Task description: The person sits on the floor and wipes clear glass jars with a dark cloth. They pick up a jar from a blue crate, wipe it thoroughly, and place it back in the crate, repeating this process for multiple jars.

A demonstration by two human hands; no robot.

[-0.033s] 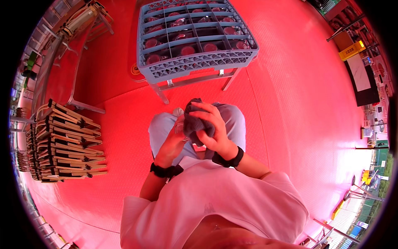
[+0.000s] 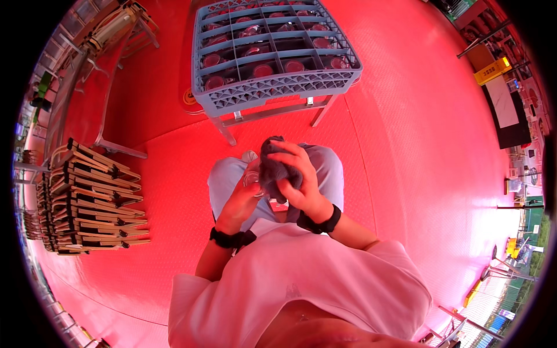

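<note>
At mid-frame, the left hand [image 2: 241, 203] grips a clear glass [image 2: 252, 176] while the right hand [image 2: 304, 182] clasps a dark cloth [image 2: 275, 175] against it; a dark-marked yellow sign [image 2: 492, 71], upper right; red floor [image 2: 406, 145] all round.

Cloth [image 2: 279, 177] and left hand [image 2: 241, 200] hide much of the glass [image 2: 252, 176]; the rack [image 2: 284, 86] covers most of its table [image 2: 223, 130]; the shirt print [image 2: 292, 290] is too blurred to read

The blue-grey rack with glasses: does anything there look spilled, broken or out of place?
Nothing stands out: the rack rests on its stand, with no visible spill or breakage; cracks in the glasses cannot be judged.
</note>
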